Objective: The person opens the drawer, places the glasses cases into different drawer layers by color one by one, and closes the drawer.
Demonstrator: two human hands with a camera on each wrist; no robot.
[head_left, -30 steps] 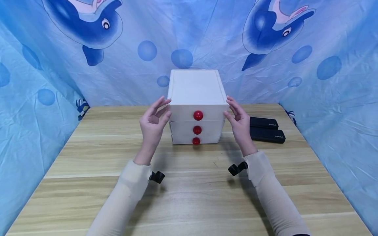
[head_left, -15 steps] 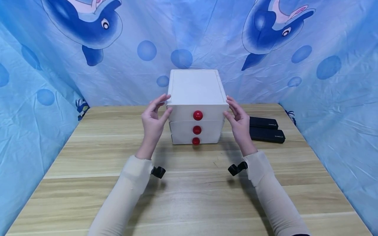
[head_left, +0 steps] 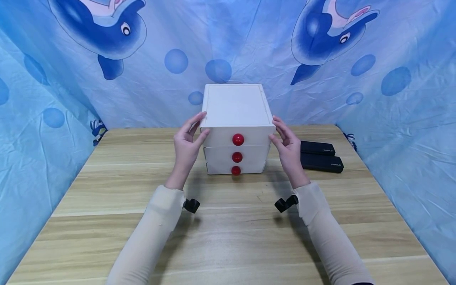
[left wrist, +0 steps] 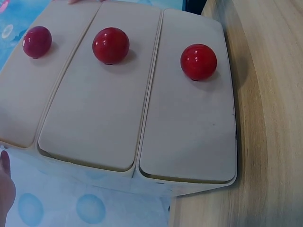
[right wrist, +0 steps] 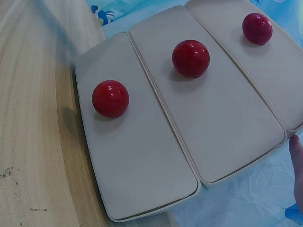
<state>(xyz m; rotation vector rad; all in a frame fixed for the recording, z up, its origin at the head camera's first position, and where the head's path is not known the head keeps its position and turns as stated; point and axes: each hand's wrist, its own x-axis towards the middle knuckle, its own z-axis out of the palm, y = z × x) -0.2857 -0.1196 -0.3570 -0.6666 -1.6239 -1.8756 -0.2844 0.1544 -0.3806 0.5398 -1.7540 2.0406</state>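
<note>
A white drawer unit (head_left: 235, 103) stands on the table with its front towards me. Three drawers are stacked in it, all closed, each with a round red knob (head_left: 238, 139). My left hand (head_left: 187, 145) is at the upper left front corner, fingertips against the side edge and thumb near the front corner. Opposite it, my right hand (head_left: 289, 148) touches the right side near the same height, its thumb by the front corner. Fingers of both hands are only slightly bent. In the left wrist view, part of a finger (left wrist: 5, 184) shows beside the unit.
Two black cases (head_left: 321, 162) lie side by side on the wooden table (head_left: 228, 237), to the right of my right hand. A blue cloth (head_left: 249, 47) with whale pictures hangs behind and along both sides.
My left hand has moved slightly right and up, its fingertips and thumb closer in against the unit's corner. The right hand and the drawer unit have stayed put.
</note>
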